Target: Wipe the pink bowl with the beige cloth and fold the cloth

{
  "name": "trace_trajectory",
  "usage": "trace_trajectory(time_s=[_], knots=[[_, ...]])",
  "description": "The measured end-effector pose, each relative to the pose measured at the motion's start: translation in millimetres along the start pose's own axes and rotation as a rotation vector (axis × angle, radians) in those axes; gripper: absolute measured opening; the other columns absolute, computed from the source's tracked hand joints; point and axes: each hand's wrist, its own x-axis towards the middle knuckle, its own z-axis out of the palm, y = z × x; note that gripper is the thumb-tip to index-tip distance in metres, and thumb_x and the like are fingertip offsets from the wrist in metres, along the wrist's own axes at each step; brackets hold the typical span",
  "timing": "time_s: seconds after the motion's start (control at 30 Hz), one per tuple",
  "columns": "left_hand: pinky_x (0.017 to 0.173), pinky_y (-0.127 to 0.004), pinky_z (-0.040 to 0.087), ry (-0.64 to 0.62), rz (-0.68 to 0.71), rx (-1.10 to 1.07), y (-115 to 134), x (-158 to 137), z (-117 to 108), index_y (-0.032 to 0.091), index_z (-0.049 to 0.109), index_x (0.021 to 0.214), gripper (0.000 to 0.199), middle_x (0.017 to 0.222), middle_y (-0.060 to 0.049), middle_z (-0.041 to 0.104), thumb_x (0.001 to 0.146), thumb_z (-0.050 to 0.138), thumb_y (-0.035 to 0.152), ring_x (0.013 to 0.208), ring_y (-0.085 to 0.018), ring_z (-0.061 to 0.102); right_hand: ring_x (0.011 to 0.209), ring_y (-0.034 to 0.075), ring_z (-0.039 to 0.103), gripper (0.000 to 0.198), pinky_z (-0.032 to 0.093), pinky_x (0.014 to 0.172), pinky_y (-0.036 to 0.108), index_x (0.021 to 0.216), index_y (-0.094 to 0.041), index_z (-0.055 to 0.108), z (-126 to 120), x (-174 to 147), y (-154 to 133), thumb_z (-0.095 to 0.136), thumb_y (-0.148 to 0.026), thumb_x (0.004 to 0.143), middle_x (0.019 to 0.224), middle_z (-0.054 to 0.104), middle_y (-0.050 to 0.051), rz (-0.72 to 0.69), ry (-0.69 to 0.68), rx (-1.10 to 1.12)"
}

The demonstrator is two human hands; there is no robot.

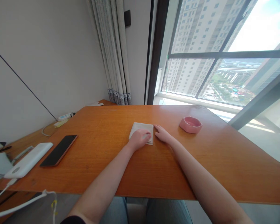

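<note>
A flat, white, squarish folded piece (pixel 137 125) lies mid-table; whether it is cloth or paper I cannot tell. My left hand (pixel 139 140) rests on its lower part with the fingers curled in against it, covering much of that side. Thin layered edges show beneath the fingers at its lower right. My right hand (pixel 162 134) lies on the tabletop just past the piece's right edge. Its fingers are stretched out towards that edge, and the fingertips are close to or touching it. Nothing shows in the right hand.
The orange-brown wooden table (pixel 102 121) spreads out in front of me. A pink bowl (pixel 190 125) stands to the right. On the left lie a dark phone (pixel 59 151), a white power bank (pixel 29 160) with a cable, and a power strip (pixel 64 117). A window (pixel 214 56) is beyond.
</note>
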Motion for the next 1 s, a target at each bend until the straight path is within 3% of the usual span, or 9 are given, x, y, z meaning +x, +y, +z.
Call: trace_trajectory(time_s=[0.17, 0.3, 0.43, 0.57, 0.67, 0.77, 0.87, 0.93, 1.0], knots=[[0.099, -0.033, 0.039, 0.242, -0.217, 0.073, -31, 2, -13, 0.017, 0.061, 0.108, 0.033, 0.115, -0.008, 0.064, 0.091, 0.035, 0.027, 0.11, -0.018, 0.055, 0.134, 0.026, 0.032, 0.05, 0.025, 0.111, 0.043, 0.137, -0.012, 0.04, 12, -12, -25, 0.036, -0.029, 0.09, 0.143, 0.04, 0.015, -0.13, 0.151, -0.034], [0.099, -0.034, 0.04, 0.108, -0.367, 0.163, -46, 2, -11, 0.018, 0.064, 0.103, 0.034, 0.117, -0.008, 0.063, 0.09, 0.035, 0.029, 0.112, -0.02, 0.055, 0.137, 0.03, 0.025, 0.047, 0.021, 0.11, 0.05, 0.132, -0.019, 0.046, 26, -27, -51, 0.036, -0.042, 0.092, 0.146, 0.035, 0.013, -0.226, -0.026, -0.123], [0.1, -0.042, 0.037, 0.1, -0.435, 0.353, -41, 0, -9, 0.02, 0.064, 0.102, 0.039, 0.112, -0.009, 0.065, 0.092, 0.03, 0.035, 0.11, -0.023, 0.055, 0.125, 0.025, 0.041, 0.033, 0.028, 0.105, 0.046, 0.112, -0.019, 0.057, 24, -31, -58, 0.038, -0.038, 0.093, 0.131, 0.05, 0.012, -0.23, -0.058, -0.147], [0.111, -0.053, 0.016, -0.137, -0.408, 0.421, -41, -2, -2, 0.022, 0.041, 0.136, 0.051, 0.149, -0.008, 0.033, 0.091, 0.029, 0.043, 0.137, -0.025, 0.028, 0.103, 0.021, 0.054, 0.017, 0.038, 0.093, 0.037, 0.096, -0.017, 0.057, 8, -29, -57, 0.043, -0.021, 0.086, 0.106, 0.06, 0.009, -0.178, -0.042, -0.183], [0.111, -0.057, 0.006, -0.272, -0.431, 0.452, -39, -4, 7, 0.02, 0.028, 0.144, 0.064, 0.154, -0.01, 0.016, 0.09, 0.024, 0.054, 0.142, -0.027, 0.015, 0.104, 0.023, 0.053, 0.019, 0.033, 0.098, 0.042, 0.092, -0.017, 0.058, 2, -32, -60, 0.046, -0.013, 0.078, 0.105, 0.06, 0.01, -0.131, -0.035, -0.259], [0.112, -0.056, 0.006, -0.254, -0.437, 0.476, -31, -4, 15, 0.016, 0.026, 0.145, 0.067, 0.154, -0.015, 0.015, 0.09, 0.022, 0.054, 0.142, -0.028, 0.014, 0.115, 0.022, 0.048, 0.031, 0.024, 0.107, 0.041, 0.107, -0.015, 0.057, 9, -36, -66, 0.041, -0.013, 0.081, 0.119, 0.057, 0.012, -0.194, 0.001, -0.245], [0.112, -0.055, 0.009, -0.248, -0.433, 0.429, -27, -2, 15, 0.017, 0.029, 0.144, 0.058, 0.153, -0.014, 0.019, 0.093, 0.017, 0.043, 0.141, -0.027, 0.018, 0.127, 0.02, 0.038, 0.047, 0.027, 0.106, 0.033, 0.133, -0.012, 0.041, 21, -38, -73, 0.032, -0.015, 0.087, 0.138, 0.044, 0.011, -0.254, -0.012, -0.194], [0.113, -0.05, 0.012, -0.229, -0.448, 0.378, -30, 0, 11, 0.018, 0.031, 0.143, 0.054, 0.152, -0.011, 0.023, 0.094, 0.015, 0.035, 0.14, -0.023, 0.021, 0.129, 0.022, 0.036, 0.049, 0.028, 0.106, 0.035, 0.135, -0.012, 0.039, 23, -39, -76, 0.033, -0.016, 0.087, 0.139, 0.042, 0.012, -0.243, -0.035, -0.234], [0.114, -0.044, 0.017, -0.188, -0.464, 0.357, -36, 1, 6, 0.017, 0.035, 0.141, 0.052, 0.15, -0.01, 0.029, 0.094, 0.017, 0.032, 0.139, -0.02, 0.025, 0.123, 0.025, 0.042, 0.043, 0.031, 0.103, 0.037, 0.126, -0.012, 0.049, 18, -39, -76, 0.04, -0.017, 0.084, 0.13, 0.049, 0.015, -0.204, -0.071, -0.303]])
